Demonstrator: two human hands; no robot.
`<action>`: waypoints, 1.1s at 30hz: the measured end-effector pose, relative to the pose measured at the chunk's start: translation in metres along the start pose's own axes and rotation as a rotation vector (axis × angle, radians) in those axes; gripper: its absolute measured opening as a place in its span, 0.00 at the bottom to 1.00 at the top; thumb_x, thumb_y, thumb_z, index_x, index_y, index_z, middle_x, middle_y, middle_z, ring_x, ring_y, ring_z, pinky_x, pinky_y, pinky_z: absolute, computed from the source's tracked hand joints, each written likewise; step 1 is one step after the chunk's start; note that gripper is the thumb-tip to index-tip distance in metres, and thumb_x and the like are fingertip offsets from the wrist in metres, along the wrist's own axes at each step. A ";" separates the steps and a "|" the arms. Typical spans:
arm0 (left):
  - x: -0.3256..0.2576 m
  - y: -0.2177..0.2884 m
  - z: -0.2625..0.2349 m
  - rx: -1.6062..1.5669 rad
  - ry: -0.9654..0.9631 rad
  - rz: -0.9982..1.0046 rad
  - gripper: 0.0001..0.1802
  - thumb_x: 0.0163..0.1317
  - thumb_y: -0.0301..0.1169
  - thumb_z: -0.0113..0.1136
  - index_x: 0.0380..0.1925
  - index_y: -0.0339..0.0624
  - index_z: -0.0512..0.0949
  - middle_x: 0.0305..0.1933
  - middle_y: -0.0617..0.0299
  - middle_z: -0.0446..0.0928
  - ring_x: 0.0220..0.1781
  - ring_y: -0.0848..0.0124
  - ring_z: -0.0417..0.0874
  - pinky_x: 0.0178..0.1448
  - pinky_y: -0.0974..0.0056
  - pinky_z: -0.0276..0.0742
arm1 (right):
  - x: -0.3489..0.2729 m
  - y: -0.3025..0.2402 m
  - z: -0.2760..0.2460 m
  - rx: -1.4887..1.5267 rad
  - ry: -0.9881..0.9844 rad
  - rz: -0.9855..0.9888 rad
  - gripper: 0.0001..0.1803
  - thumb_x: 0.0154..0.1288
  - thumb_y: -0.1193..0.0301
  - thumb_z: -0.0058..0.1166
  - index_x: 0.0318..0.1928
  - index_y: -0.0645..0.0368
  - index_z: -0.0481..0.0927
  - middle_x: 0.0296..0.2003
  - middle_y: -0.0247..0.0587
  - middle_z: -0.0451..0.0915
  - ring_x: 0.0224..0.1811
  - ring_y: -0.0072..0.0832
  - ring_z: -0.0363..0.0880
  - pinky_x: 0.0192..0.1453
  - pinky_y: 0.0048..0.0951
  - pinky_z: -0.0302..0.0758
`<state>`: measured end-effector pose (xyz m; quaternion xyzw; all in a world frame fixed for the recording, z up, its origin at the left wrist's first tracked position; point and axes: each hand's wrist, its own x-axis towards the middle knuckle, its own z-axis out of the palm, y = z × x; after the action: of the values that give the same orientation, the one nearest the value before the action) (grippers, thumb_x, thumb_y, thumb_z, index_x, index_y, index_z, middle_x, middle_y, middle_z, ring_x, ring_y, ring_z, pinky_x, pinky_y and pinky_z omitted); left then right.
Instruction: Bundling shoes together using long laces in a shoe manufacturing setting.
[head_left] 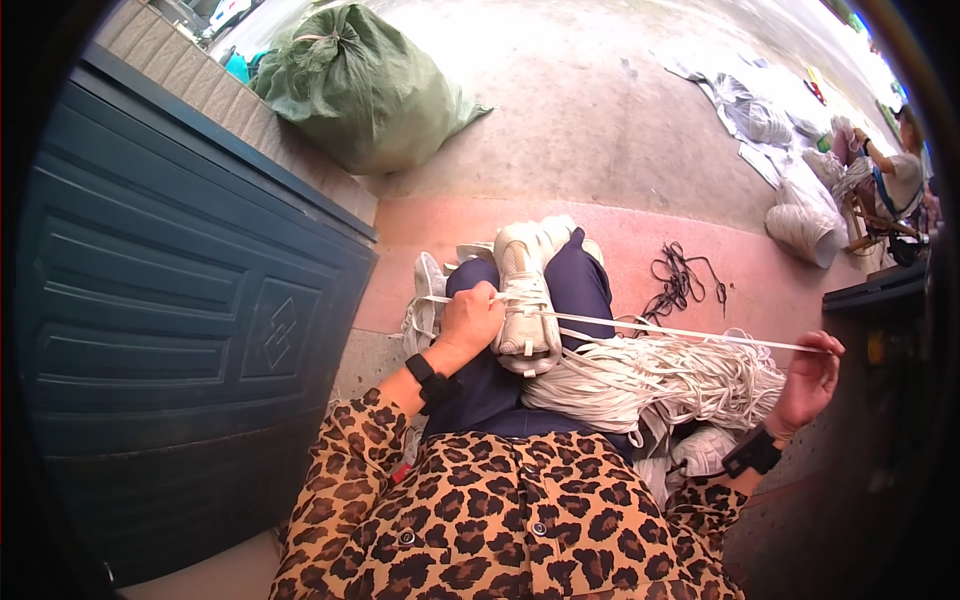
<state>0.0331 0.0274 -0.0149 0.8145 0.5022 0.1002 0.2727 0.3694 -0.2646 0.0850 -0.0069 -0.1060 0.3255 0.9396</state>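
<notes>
A white sneaker (520, 335) lies between my thighs, its heel toward me and laces across its front. My left hand (473, 322) is closed at the shoe's left side, pinching a piece of white lace by the eyelets. From the shoe a white shoelace (680, 331) runs taut to the right. My right hand (808, 385), held out far to that side, grips the lace near its end between thumb and fingers. Beneath the stretched lace, a thick bundle of white shoelaces (650, 385) drapes over my right thigh.
More white shoes (428, 280) sit beside my left knee. Black laces (680, 280) lie tangled on the pink floor. A blue panelled door (150, 330) stands at left, a full green sack (370, 95) ahead. White sacks (805, 215) and a seated person (900, 180) are at far right.
</notes>
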 end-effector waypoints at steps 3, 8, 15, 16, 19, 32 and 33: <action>0.007 -0.020 -0.002 -0.099 -0.069 0.002 0.10 0.51 0.33 0.54 0.29 0.38 0.77 0.28 0.46 0.78 0.35 0.54 0.81 0.40 0.56 0.75 | 0.008 -0.036 -0.004 -0.076 -0.017 -0.069 0.05 0.54 0.83 0.40 0.32 0.61 0.65 0.32 0.36 0.66 0.38 0.28 0.64 0.47 0.32 0.62; 0.042 -0.049 -0.109 -0.681 -0.182 -0.394 0.07 0.56 0.35 0.54 0.23 0.48 0.69 0.18 0.72 0.63 0.15 0.82 0.62 0.14 0.74 0.55 | 0.009 -0.052 -0.025 -0.229 0.035 -0.074 0.02 0.60 0.79 0.40 0.30 0.60 0.64 0.28 0.34 0.62 0.31 0.25 0.59 0.38 0.28 0.59; 0.040 -0.149 -0.289 -1.266 0.465 -0.267 0.06 0.60 0.28 0.56 0.35 0.41 0.71 0.17 0.72 0.60 0.15 0.82 0.58 0.17 0.75 0.53 | 0.015 -0.051 -0.057 -0.476 0.247 0.115 0.14 0.69 0.61 0.41 0.35 0.60 0.68 0.27 0.31 0.61 0.27 0.21 0.56 0.27 0.21 0.56; 0.035 -0.161 -0.311 -1.287 0.500 -0.241 0.07 0.59 0.28 0.56 0.36 0.40 0.71 0.16 0.72 0.59 0.14 0.82 0.58 0.16 0.76 0.52 | 0.018 -0.059 -0.060 -0.477 0.246 0.117 0.14 0.69 0.61 0.41 0.35 0.60 0.68 0.27 0.31 0.61 0.27 0.21 0.56 0.27 0.21 0.56; 0.026 -0.174 -0.340 -1.236 0.633 -0.228 0.10 0.58 0.28 0.58 0.39 0.39 0.72 0.16 0.71 0.59 0.14 0.82 0.59 0.16 0.75 0.52 | 0.026 -0.079 -0.059 -0.634 0.307 0.044 0.15 0.69 0.60 0.41 0.36 0.60 0.69 0.26 0.30 0.62 0.24 0.20 0.55 0.23 0.19 0.54; -0.018 -0.059 -0.064 -0.586 -0.217 -0.108 0.12 0.61 0.34 0.53 0.36 0.37 0.79 0.27 0.68 0.76 0.30 0.81 0.72 0.35 0.74 0.68 | 0.004 0.166 -0.054 -1.605 -0.002 0.704 0.16 0.63 0.73 0.49 0.52 0.61 0.73 0.29 0.30 0.79 0.18 0.08 0.61 0.20 0.13 0.59; -0.021 -0.053 -0.046 -0.505 -0.295 -0.050 0.12 0.61 0.34 0.53 0.35 0.36 0.79 0.27 0.66 0.77 0.31 0.81 0.73 0.36 0.74 0.69 | -0.009 0.186 -0.051 -1.591 -0.098 0.840 0.15 0.62 0.74 0.49 0.50 0.62 0.74 0.29 0.31 0.79 0.19 0.09 0.63 0.22 0.13 0.61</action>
<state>-0.0381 0.0431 -0.0029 0.7139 0.4361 0.0959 0.5394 0.2592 -0.1208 0.0177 -0.6794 -0.3287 0.4724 0.4553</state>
